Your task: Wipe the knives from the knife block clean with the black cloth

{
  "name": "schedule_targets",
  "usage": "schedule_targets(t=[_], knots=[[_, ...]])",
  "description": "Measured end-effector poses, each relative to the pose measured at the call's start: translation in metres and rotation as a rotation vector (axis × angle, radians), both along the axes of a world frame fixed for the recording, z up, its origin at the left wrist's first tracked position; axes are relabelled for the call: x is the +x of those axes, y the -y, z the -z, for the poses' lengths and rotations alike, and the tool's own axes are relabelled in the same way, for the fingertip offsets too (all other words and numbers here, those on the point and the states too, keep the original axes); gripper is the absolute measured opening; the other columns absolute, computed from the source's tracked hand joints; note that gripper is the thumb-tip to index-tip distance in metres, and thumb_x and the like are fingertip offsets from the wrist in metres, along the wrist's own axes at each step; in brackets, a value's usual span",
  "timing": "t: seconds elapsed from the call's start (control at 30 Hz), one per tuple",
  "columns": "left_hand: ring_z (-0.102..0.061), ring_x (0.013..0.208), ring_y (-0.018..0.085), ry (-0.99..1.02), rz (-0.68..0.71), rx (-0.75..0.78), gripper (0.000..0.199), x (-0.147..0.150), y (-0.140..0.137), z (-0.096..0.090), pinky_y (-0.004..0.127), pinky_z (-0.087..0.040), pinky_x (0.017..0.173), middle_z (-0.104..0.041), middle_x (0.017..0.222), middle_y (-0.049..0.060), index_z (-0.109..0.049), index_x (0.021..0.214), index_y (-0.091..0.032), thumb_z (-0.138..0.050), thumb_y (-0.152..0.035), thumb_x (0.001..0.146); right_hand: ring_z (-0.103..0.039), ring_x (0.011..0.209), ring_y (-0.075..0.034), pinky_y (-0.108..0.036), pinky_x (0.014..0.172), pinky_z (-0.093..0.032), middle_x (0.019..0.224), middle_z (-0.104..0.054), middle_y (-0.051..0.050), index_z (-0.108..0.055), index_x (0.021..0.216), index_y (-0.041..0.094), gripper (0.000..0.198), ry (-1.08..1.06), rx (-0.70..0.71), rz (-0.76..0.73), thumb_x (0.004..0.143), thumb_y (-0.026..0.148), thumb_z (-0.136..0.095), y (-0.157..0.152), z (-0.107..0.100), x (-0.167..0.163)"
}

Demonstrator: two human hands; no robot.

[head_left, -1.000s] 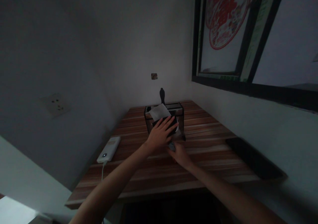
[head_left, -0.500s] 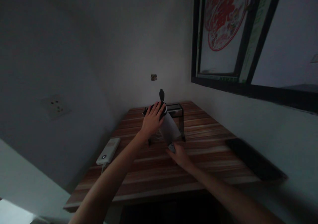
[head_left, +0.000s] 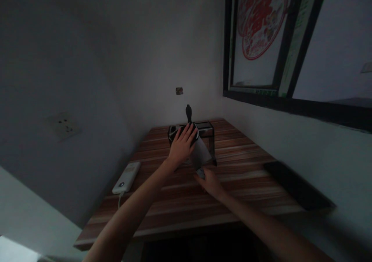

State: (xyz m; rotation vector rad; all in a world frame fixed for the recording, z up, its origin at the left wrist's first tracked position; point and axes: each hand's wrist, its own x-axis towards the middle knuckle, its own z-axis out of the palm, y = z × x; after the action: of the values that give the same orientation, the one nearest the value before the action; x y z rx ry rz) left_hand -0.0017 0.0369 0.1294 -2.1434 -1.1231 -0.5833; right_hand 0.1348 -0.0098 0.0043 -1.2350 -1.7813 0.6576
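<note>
My right hand point(head_left: 209, 181) is closed round the grey handle of a cleaver point(head_left: 200, 152), whose broad pale blade slants up and away to the left. Over the upper part of the blade lies my left hand point(head_left: 182, 144), fingers stretched along a dark cloth-like piece with a white edge point(head_left: 195, 135) and pressing it against the blade. Just behind stands a rack point(head_left: 211, 132) with a black frame and see-through sides, partly hidden by my left hand and the blade. A black handle point(head_left: 188, 112) sticks up from it.
The wood-grain table point(head_left: 241, 169) carries a white device with a cable point(head_left: 127, 177) at the left and a dark flat object point(head_left: 298, 184) at the right edge. Walls close in the left, back and right; a wall socket point(head_left: 64, 125) is at left.
My left hand has slid a little down the blade and to the right with the dark cloth, uncovering more of the rack's left top. My right hand and the cleaver handle stay put.
</note>
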Motion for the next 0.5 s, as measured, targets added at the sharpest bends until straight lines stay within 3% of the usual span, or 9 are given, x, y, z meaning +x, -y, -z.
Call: schedule_targets(t=[0.3,0.5], knots=[[-0.012,0.137,0.019,-0.067,0.068,-0.054,0.057,0.014,0.024,0.032,0.042,-0.016,0.111,-0.017,0.148,0.004,-0.022,0.140,-0.020,-0.040,-0.035,0.088,-0.059,0.066,-0.018,-0.024,0.058,-0.042,0.071,-0.064,-0.006,-0.059,0.077,0.014,0.015,-0.013,0.047,-0.015,0.075,0.028,-0.055,-0.002,-0.001,0.000],[-0.013,0.136,0.019,-0.124,0.123,-0.069,0.058,0.021,0.035,0.048,0.042,-0.018,0.111,-0.019,0.148,0.002,-0.023,0.139,-0.021,-0.042,-0.036,0.087,-0.064,0.076,-0.023,-0.027,0.063,-0.046,0.075,-0.067,-0.009,-0.063,0.081,0.013,0.015,-0.034,0.014,-0.019,0.069,0.021,-0.056,-0.002,0.004,0.002]])
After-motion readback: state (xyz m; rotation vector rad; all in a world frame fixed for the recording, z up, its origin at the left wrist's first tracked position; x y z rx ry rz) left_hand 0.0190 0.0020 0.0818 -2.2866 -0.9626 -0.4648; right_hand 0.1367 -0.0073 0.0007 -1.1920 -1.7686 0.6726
